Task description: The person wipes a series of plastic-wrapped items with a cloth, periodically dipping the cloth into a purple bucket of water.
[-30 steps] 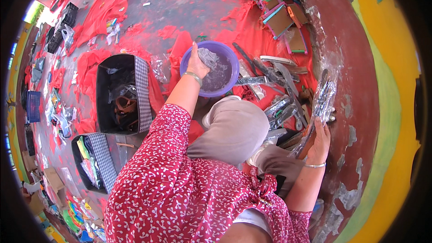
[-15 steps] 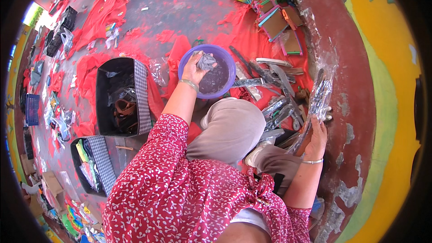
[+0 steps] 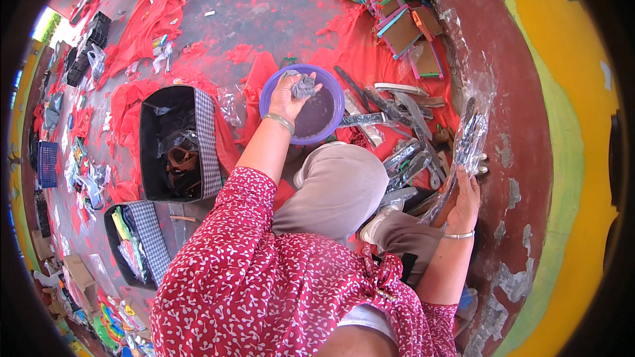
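My left hand (image 3: 286, 102) is over the purple basin (image 3: 266, 109), holding a crumpled wet-looking grey cloth (image 3: 303, 86) in its fingers. Murky greyish water (image 3: 316, 116) fills the basin below it. On the right, my right hand (image 3: 463, 199) grips the near end of a long dark strip wrapped in clear plastic (image 3: 471, 133), which slants up beside the wall. What exactly the strip is, I cannot tell. Between the basin and my right hand lies a pile of similar dark and grey strips (image 3: 413, 116), some in plastic.
Left of the basin stand a black box with a checked side (image 3: 209, 139) and a smaller box (image 3: 151, 235) with packets. Colourful framed boards (image 3: 400, 32) are stacked at the far right, by the red-and-yellow wall (image 3: 529, 92). Torn red sheeting (image 3: 155, 20) covers parts of the floor.
The grey cloth has shifted slightly in my left hand, and the fingers have spread a little around it. My right hand and the wrapped strip have hardly moved.
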Motion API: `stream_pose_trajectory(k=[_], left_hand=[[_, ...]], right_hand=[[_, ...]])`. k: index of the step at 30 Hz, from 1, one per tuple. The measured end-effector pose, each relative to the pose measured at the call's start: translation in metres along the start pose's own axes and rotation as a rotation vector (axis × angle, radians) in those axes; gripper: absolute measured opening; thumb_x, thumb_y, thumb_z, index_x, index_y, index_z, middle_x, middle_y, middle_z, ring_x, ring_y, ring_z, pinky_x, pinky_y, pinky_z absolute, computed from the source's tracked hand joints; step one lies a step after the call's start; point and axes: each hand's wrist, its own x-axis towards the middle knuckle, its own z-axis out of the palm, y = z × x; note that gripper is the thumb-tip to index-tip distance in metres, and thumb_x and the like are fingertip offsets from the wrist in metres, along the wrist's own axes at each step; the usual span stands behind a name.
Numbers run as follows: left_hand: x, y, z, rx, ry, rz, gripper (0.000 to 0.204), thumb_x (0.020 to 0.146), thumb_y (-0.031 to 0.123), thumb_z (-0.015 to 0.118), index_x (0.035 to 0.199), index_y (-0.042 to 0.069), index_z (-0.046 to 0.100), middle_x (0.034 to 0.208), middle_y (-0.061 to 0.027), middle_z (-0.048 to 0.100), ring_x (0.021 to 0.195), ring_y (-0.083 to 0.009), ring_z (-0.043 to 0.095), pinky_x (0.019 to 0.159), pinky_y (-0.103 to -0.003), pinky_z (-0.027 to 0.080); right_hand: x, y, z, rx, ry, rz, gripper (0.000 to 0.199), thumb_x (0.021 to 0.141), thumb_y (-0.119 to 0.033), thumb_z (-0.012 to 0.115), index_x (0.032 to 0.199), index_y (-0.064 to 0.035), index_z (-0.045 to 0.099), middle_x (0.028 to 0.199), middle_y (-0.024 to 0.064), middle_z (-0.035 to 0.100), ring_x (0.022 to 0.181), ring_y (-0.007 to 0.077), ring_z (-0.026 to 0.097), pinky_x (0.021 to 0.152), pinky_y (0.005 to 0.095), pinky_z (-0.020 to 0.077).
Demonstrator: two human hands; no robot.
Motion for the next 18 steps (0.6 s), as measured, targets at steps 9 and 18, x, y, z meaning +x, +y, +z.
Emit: stream_pose_trajectory(k=[9, 18], left_hand=[[0.020, 0.013, -0.020, 0.016, -0.001, -0.043, 0.012, 0.084, 0.004, 0.053, 0.094, 0.011, 0.051, 0.077, -0.0118, 0.053, 0.067, -0.0202, 0.051, 0.040, -0.022, 0.032], [0.002, 0.015, 0.027, 0.299, 0.193, -0.029, 0.027, 0.079, 0.031, 0.067, 0.076, 0.015, 0.045, 0.056, -0.0011, 0.046, 0.043, -0.0136, 0.043, 0.034, -0.023, 0.024]], right_hand=[[0.000, -0.001, 0.001, -0.012, -0.010, 0.004, 0.020, 0.083, -0.021, 0.064, 0.094, -0.0051, 0.057, 0.068, 0.0029, 0.056, 0.054, 0.0131, 0.052, 0.050, 0.0263, 0.0444], [0.002, 0.000, -0.002, -0.041, -0.015, -0.006, 0.019, 0.085, -0.022, 0.061, 0.092, -0.0048, 0.057, 0.066, 0.0029, 0.056, 0.054, 0.0128, 0.052, 0.050, 0.0262, 0.0439]])
